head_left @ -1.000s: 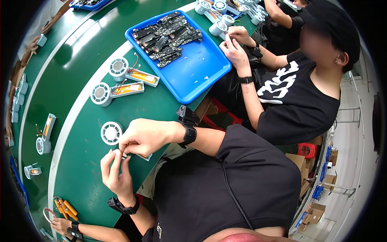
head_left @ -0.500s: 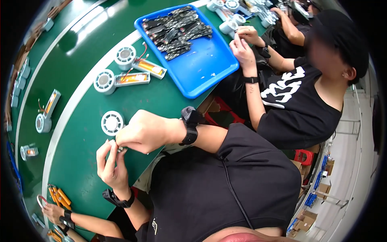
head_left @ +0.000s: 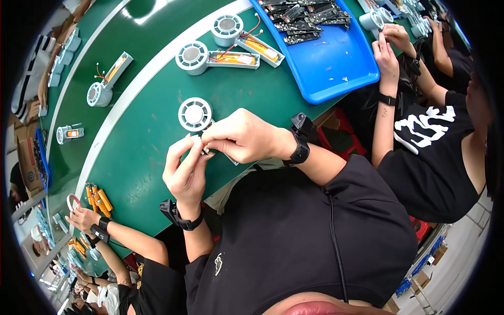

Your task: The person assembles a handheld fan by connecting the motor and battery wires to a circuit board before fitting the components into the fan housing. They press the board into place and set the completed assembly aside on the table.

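My left hand (head_left: 186, 170) is closed, thumb and fingers pinched together. My right hand (head_left: 244, 136) is closed too, its fingertips meeting those of the left. Between them shows a small pale piece (head_left: 206, 151), like a wire connector; the fingers cover most of it. Just beyond my hands lies a light-blue handheld fan (head_left: 195, 114), its round grille facing up. My right hand hides most of its handle.
Two opened fans (head_left: 191, 58) with orange batteries and red wires lie farther off. A blue tray (head_left: 336, 79) holds several dark circuit boards. Orange batteries (head_left: 98, 199) sit near a co-worker's hand (head_left: 81, 218) at left. Another co-worker's hands (head_left: 388, 52) hold a fan at right.
The whole view has shifted, so the table and my hands appear farther right and higher. My hands keep the same pinch near the fan.
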`<state>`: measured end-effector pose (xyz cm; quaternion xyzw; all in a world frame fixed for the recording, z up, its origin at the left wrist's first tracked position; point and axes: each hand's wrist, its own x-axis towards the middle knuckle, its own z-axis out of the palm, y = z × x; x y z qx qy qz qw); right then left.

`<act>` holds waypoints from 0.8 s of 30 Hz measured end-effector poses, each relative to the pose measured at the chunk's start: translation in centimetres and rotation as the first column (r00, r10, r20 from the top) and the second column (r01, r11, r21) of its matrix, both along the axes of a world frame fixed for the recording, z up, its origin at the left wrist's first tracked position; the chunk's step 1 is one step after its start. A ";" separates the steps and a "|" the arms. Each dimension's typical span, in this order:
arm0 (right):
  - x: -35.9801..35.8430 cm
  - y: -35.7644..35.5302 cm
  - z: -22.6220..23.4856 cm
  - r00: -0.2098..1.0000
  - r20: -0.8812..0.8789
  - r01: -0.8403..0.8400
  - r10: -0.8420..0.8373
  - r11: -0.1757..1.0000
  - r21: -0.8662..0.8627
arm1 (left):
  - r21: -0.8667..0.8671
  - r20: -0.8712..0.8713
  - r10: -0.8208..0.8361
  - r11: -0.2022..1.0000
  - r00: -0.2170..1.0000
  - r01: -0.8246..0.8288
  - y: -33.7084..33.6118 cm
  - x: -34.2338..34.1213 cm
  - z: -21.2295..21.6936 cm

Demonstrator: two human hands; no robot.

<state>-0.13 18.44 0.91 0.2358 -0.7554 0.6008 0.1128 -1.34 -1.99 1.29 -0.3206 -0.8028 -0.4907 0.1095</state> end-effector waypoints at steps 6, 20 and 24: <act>0.3 -0.3 -0.1 1.000 -0.014 0.014 -0.014 1.000 -0.002 | -0.003 -0.018 0.045 0.999 0.999 -0.045 0.1 0.4 -0.2; 0.3 -0.6 0.2 0.969 -0.216 0.170 -0.124 0.962 0.214 | 0.066 -0.003 0.069 0.995 0.998 -0.068 0.5 0.3 -0.7; 0.6 -0.6 0.4 0.974 -0.213 0.124 -0.076 0.968 0.220 | 0.102 0.025 0.104 0.989 0.994 -0.106 0.5 0.5 -0.9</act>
